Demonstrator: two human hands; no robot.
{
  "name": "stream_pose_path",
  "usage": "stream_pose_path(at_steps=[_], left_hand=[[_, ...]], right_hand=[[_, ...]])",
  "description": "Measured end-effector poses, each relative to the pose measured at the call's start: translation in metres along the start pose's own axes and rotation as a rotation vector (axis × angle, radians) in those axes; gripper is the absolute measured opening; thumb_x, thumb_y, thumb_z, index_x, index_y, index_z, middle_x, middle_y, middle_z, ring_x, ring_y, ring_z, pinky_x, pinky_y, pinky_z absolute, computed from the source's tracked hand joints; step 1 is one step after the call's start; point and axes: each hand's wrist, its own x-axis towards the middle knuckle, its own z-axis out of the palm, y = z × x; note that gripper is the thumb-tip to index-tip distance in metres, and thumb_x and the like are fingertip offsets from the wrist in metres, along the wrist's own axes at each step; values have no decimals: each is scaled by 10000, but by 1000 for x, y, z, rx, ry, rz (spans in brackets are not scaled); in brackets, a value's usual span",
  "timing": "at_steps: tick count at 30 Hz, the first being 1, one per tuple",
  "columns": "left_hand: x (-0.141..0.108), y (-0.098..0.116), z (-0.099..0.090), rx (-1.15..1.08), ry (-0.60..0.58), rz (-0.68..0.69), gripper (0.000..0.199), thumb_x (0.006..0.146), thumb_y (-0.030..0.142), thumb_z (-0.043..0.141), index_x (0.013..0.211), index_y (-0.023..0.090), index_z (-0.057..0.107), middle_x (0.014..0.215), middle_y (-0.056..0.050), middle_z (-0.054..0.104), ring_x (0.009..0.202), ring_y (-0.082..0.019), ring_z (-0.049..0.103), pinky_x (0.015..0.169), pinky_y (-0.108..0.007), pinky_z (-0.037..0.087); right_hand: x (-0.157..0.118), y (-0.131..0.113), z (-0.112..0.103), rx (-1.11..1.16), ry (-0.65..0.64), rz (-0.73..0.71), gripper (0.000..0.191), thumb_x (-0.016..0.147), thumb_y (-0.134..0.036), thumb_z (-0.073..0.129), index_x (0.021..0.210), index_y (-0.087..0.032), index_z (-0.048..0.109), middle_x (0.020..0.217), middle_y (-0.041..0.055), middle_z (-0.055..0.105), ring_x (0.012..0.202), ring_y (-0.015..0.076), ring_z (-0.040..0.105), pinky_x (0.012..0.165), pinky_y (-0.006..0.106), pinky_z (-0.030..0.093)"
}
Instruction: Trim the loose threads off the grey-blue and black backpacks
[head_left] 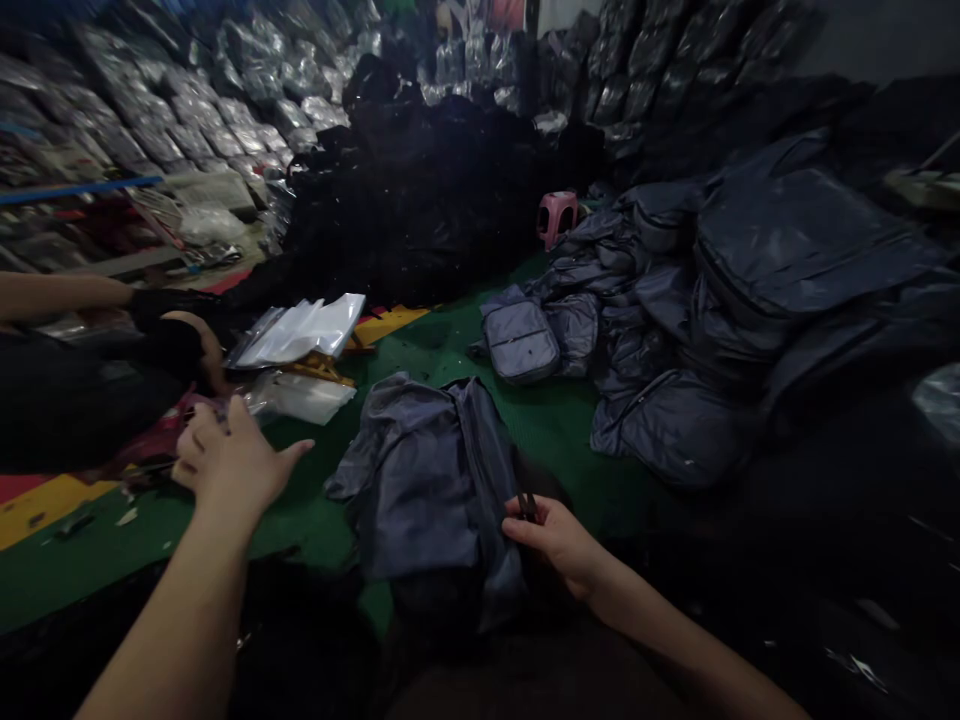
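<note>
Black zip pull [527, 506] pinched in right hand [553, 545], left hand [229, 465] open.

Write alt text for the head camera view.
Seen from above, a person's right hand pinches a small black fitting on a crumpled grey bag on green matting, the left hand open beside it; more grey bags lie heaped behind.

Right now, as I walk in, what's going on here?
A person's right hand pinches a small black fitting on the edge of a grey-blue fabric bag lying on a green mat. Their left hand hangs open beside it, not touching it. More such bags lie heaped to the right, and a co-worker's arm reaches in at the left, near clear plastic packaging.
</note>
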Motion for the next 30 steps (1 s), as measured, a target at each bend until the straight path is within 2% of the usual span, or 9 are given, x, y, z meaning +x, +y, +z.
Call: stream_pose_path(at_steps=[2,4,6,8,11,18,21,27,30], left_hand=[[-16,19,-2,6,150,124,717,721,432,640,1321,137,381,1484,-211,184,1310,-446,202,989,-625,222],[-43,49,-10,-200,211,369,558,783,341,597,1287,162,437,1464,-164,253,1322,-350,251,1062,-514,219],[-74,79,-19,-483,-50,655,402,830,262,536,1228,219,491,1271,-100,492,1171,-233,461,992,-371,372],[-102,103,-25,-640,-505,846,329,836,239,531,1165,261,540,1118,-48,576,1012,-162,549,898,-276,440],[-133,120,-21,-595,-875,884,349,749,285,650,1092,265,590,1096,-44,571,1004,-191,542,883,-298,445],[-151,127,-4,-594,-953,764,60,742,304,645,765,251,663,884,-32,620,849,-193,576,751,-309,459],[-137,120,-10,-684,-857,698,91,780,275,601,731,238,668,789,-5,643,794,-156,588,737,-265,443],[-67,42,-16,-375,-162,211,263,805,462,530,908,249,646,836,-6,666,751,-173,594,699,-277,437],[-49,-4,-8,-111,-158,-102,505,807,535,465,1218,244,507,900,-58,689,834,-276,602,741,-410,452]], right_hand=[[0,0,1,32,-17,20,393,578,-366,800,857,-172,603,717,-28,554,638,102,490,593,220,367],[0,0,2,84,-49,44,360,588,-347,796,828,-175,589,686,-40,532,605,91,470,573,213,350],[1,0,3,130,-78,47,341,595,-332,794,805,-174,576,652,-51,506,569,78,437,549,205,324],[1,0,4,152,-100,37,341,589,-328,798,786,-167,571,633,-57,490,552,71,414,537,202,305],[-1,0,3,171,-126,32,347,586,-362,793,755,-157,570,616,-53,494,548,72,418,540,207,308],[-8,-4,-11,-12,-15,13,339,675,-451,696,818,-163,588,588,-38,568,429,54,370,425,197,230],[-12,-8,-17,-45,23,-11,332,702,-457,669,852,-175,580,599,-37,585,391,43,321,395,197,170],[-25,-15,-14,-204,57,-100,259,763,-432,624,816,-184,573,625,-28,585,446,61,369,435,207,248],[-33,-15,-1,-395,-50,-181,248,748,-418,646,787,-184,572,667,-28,559,564,92,439,518,217,320]])
